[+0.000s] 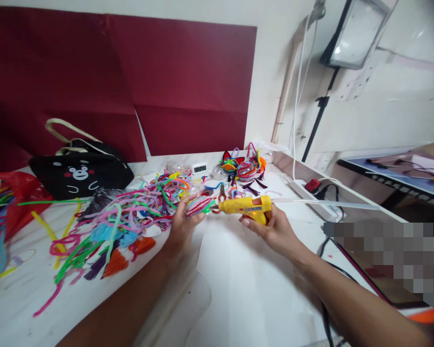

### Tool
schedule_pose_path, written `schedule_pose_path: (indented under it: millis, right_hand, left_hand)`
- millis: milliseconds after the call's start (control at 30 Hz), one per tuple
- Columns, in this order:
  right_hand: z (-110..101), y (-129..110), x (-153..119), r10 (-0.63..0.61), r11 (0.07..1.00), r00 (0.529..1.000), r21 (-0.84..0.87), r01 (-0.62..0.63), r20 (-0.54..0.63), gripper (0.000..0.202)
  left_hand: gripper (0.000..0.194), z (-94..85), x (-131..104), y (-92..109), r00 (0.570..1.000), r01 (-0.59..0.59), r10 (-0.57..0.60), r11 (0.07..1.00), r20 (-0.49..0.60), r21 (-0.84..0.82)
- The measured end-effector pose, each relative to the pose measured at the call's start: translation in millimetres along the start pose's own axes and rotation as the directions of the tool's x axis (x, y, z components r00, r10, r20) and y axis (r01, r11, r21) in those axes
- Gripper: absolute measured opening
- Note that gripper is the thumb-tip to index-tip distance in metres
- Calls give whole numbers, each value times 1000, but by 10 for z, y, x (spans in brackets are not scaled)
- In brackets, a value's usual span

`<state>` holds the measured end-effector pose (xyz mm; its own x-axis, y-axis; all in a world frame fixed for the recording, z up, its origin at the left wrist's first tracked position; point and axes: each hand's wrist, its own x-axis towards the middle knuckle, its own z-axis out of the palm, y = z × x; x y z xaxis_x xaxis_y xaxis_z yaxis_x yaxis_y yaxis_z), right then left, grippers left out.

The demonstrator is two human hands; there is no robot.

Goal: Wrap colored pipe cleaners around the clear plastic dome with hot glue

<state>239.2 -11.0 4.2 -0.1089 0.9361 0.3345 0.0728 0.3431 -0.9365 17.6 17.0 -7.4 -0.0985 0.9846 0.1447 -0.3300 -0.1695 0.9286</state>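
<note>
Gripping the glue gun [240, 206], the right hand [275, 231] is curling its fingers closed. The left hand [183, 222] is holding the striped piece [199, 205], thumb and fingers parted by its width, just left of the nozzle [215, 206]. I'm thinking braced wrists and fingertips well off that probably hot nozzle would be helping. Beyond, pliers [222, 197] are lying, then a clock [200, 168].

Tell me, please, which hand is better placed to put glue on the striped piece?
Probably the right hand: it holds the yellow glue gun, with the nozzle pointing toward the striped piece. The left hand is busy holding that piece.
</note>
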Motion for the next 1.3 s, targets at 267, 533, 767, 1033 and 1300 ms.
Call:
schedule_pose_path:
  millis: [267,533,767,1033,1300]
  right_hand:
    - [-20,111,8,-64,996,998,-59,64,-2,32]
    - [-43,164,-7,-49,978,998,-205,43,-25,35]
    - [-34,127,-27,-78,961,996,-270,63,-44,31]
    - [-30,68,-33,-99,944,995,-318,84,-32,31]
    - [-33,51,-49,-131,907,990,-398,140,49,23]
  left_hand:
    - [67,-28,11,-16,1000,0,-1,999,18,32]
    - [66,-71,37,-48,999,-29,25,995,37,92]
    - [66,-61,25,-40,998,-33,29,996,47,77]
    - [65,-52,21,-27,998,-53,49,994,45,96]
    - [67,-56,22,-30,997,-53,48,994,53,95]
